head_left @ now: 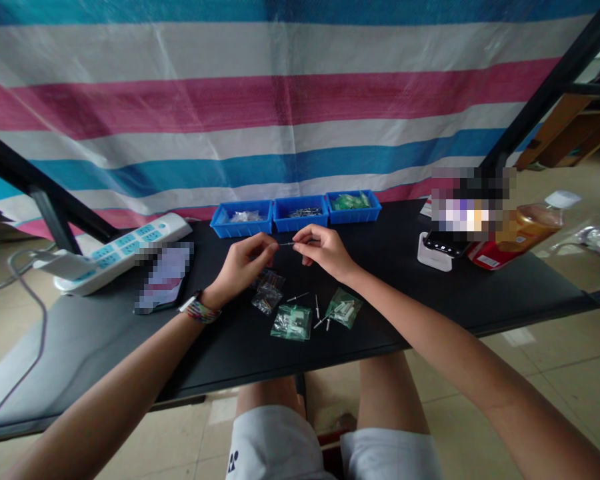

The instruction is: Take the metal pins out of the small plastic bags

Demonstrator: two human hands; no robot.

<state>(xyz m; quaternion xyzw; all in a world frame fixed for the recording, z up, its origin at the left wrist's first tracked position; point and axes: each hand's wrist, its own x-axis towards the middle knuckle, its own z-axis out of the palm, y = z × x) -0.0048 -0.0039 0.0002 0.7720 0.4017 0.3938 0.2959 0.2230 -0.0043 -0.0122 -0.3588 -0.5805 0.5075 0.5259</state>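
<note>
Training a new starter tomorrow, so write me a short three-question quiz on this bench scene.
1. True or false: the left hand and the right hand both pinch one thin metal pin above the black table.
2. How many blue plastic trays stand in the row at the back?
3. The white power strip lies: A) to the person's left, B) to the person's right, C) inside a tray.

Key: 1 true; 2 three; 3 A.
</note>
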